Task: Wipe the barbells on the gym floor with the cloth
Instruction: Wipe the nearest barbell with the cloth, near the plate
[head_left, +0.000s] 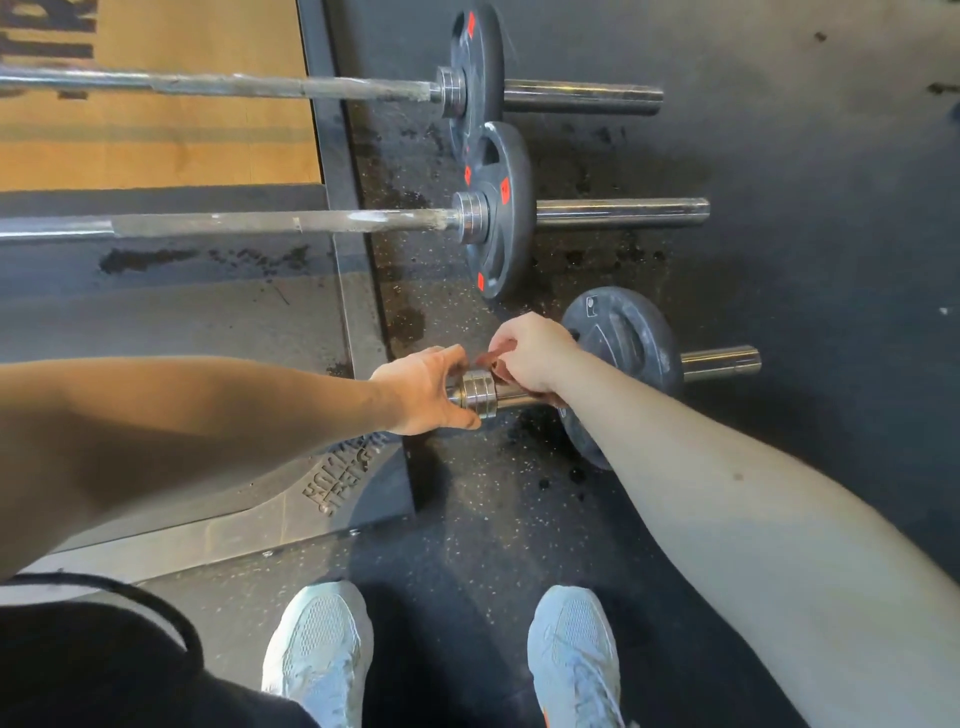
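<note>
Head view, looking down. Underneath everything, speckled black rubber gym floor (493, 545), bearing three long steel bars laid side by side: far barbell (234, 85), middle barbell (260, 223), near barbell (722, 361). On the near one, a dark grey round weight plate (623, 338), standing well right of the collar, probably slid there to bare the sleeve for wiping. Left hand (421, 395) curled narrowly round the ridged silver collar (475, 395), seemingly to stop any rolling. Just right of it, right hand (530, 353) clenching a small reddish-brown cloth (493, 361), pressed onto the sleeve between collar and plate. No container anywhere in view.
</note>
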